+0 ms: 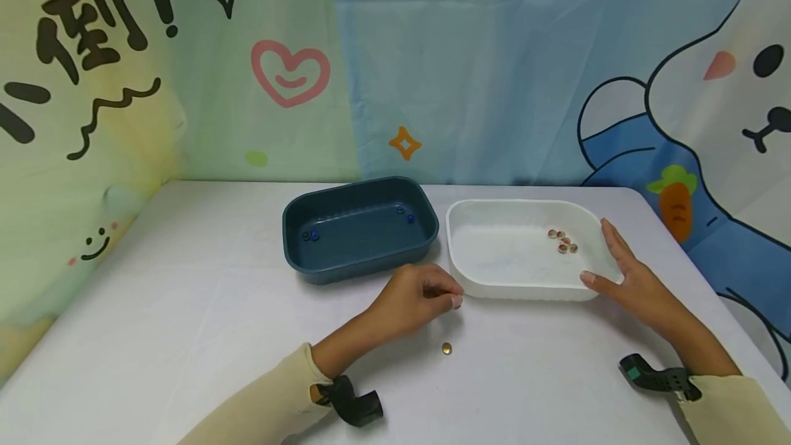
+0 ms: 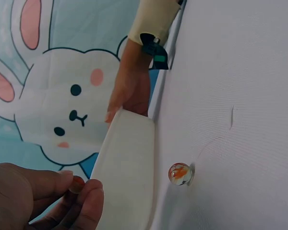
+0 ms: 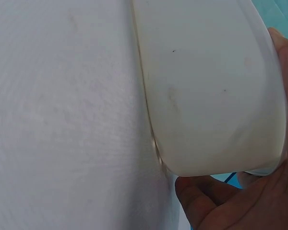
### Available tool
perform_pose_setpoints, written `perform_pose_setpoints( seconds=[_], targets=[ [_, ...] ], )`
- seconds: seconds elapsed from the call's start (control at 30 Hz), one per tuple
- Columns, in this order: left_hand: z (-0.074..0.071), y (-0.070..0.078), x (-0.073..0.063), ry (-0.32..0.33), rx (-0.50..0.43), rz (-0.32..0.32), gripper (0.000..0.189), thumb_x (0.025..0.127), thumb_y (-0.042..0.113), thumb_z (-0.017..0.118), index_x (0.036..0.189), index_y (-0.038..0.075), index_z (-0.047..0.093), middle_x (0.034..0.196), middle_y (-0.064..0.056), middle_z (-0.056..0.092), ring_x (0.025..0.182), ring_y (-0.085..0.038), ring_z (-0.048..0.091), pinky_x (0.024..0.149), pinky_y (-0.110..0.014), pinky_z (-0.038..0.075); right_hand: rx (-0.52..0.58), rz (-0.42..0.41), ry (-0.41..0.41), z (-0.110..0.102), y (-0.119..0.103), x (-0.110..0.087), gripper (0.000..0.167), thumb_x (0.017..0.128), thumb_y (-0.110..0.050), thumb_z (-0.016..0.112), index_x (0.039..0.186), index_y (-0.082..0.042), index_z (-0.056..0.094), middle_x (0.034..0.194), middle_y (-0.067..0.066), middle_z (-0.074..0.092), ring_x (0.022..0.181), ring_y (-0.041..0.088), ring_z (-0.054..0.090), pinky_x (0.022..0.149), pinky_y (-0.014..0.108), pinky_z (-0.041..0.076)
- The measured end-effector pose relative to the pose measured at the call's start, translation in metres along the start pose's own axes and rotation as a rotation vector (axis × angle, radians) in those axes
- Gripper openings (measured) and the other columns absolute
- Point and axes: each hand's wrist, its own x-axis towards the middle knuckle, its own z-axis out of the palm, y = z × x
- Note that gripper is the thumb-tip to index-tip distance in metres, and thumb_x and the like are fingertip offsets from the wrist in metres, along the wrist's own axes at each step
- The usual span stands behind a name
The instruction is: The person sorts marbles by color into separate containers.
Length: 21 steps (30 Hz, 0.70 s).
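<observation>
In the left wrist view, my left hand (image 2: pixel 53 196) pinches a small glass marble (image 2: pixel 77 184) between thumb and fingertips. The head view has this hand (image 1: pixel 410 301) just off the near left corner of a white plastic tray (image 1: pixel 525 292). My right hand (image 1: pixel 639 290) grips the tray's right end, its thumb at the near rim and fingers along the outer side. Several clear marbles with reddish swirls (image 1: pixel 563 248) lie inside toward that end. A lone clear marble with an orange swirl (image 2: pixel 180 174) rests on the table in front of the left hand.
Left of the white tray stands a dark blue tray (image 1: pixel 358 270), holding several blue marbles (image 1: pixel 314 235). Both trays are on a table with a white cloth (image 1: pixel 204 280). A printed curtain (image 1: pixel 469 88) hangs right behind the table's back edge.
</observation>
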Motion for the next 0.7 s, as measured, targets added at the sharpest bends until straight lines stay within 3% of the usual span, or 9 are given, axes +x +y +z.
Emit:
perform_pose_setpoints(
  seconds=[0.3,0.53,0.7],
  targets=[
    [0.002,0.001,0.012,0.009,-0.091,-0.005,0.01,0.088,-0.002,0.068,0.096,-0.003,0.074,0.09,-0.004,0.07,0.078,-0.006,0.066,0.071,-0.022,0.053,0.004,-0.006,-0.001,0.001,0.001,0.001,0.097,0.093,-0.036,0.062,0.155,-0.026,-0.012,0.16,0.011,-0.016,0.139,0.053,-0.006,0.087,0.079,0.019],
    [0.004,0.003,0.027,0.039,-0.253,-0.064,0.01,0.089,-0.001,0.068,0.097,-0.005,0.073,0.088,-0.011,0.071,0.08,-0.016,0.07,0.074,-0.027,0.055,-0.006,0.012,-0.006,0.0,-0.001,0.0,0.098,0.092,-0.041,0.062,0.154,-0.029,-0.013,0.16,0.009,-0.017,0.14,0.052,-0.006,0.083,0.08,0.021],
    [0.005,0.004,0.036,0.095,-0.352,-0.105,0.011,0.089,-0.001,0.068,0.097,-0.007,0.073,0.09,-0.011,0.07,0.082,-0.021,0.07,0.077,-0.029,0.055,-0.003,0.013,-0.013,0.0,-0.001,0.0,0.098,0.092,-0.04,0.062,0.154,-0.029,-0.013,0.16,0.008,-0.017,0.14,0.052,-0.006,0.083,0.08,0.022]
  ],
)
